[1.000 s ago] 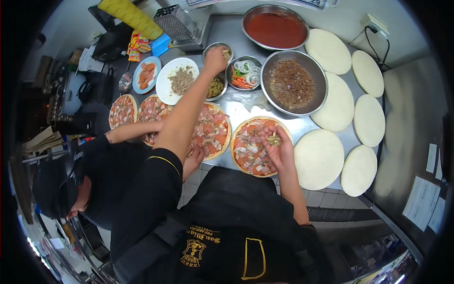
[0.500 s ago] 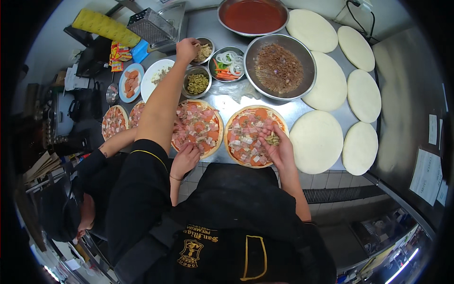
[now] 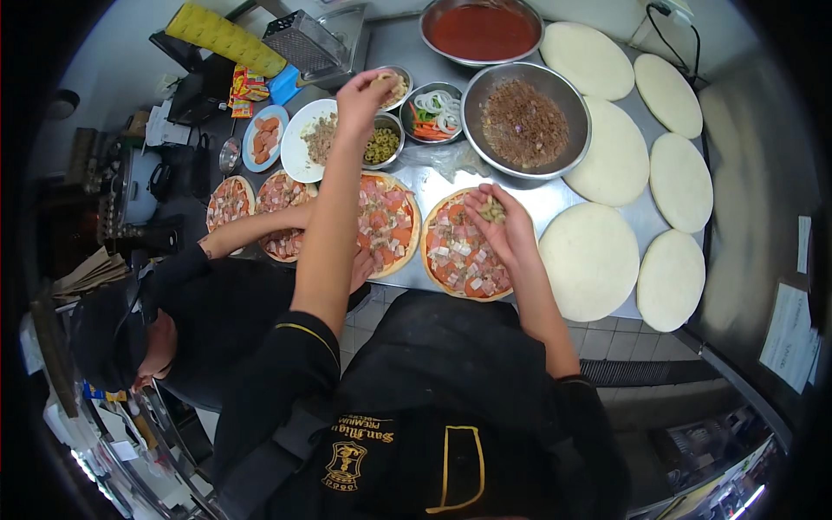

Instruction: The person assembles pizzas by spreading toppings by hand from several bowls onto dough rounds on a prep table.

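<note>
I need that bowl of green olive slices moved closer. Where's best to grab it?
Grip the small olive bowl by its near rim, coming from the front edge of the table. The left hand hovers above its far side, and neighbouring bowls crowd the rest.

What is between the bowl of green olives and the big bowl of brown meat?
In the head view, a small bowl of onion rings and pepper strips sits between the olive bowl and the meat bowl.

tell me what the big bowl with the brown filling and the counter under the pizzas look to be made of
The big bowl looks like stainless steel with a brushed, slightly shiny finish: its grey rim catches highlights. The counter also appears to be bare metal sheet, likely stainless: grey, smooth, with dull reflections of the light between the pizzas. Neither can be confirmed by look alone.
</note>
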The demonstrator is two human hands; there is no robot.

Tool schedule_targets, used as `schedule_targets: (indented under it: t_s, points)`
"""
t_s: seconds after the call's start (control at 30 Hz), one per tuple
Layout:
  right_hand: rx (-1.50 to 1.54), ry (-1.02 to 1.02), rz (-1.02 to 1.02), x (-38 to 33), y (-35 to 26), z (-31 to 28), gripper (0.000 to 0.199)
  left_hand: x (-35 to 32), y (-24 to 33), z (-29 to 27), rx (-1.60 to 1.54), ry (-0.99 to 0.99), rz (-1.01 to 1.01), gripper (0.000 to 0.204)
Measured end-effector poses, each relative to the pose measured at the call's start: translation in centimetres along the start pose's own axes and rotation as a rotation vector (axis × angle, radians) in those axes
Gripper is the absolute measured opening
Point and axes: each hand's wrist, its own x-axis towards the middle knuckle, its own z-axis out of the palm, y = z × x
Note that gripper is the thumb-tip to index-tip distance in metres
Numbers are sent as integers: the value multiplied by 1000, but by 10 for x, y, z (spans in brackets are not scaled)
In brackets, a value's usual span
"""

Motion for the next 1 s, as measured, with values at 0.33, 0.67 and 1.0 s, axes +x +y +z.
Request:
schedule_targets:
  t_s: [0.33,0.67,1.0]
  points:
    - [56,-59,55,-9,21,-1,26,-225,1,86,857,-385,164,36]
    - [148,-47,145,-35,51,-12,25,-290,-10,77,823,-248,408,39]
    - [-486,16,-36,-77,78,17,16,-313,-71,13,-981,-251,-796,44]
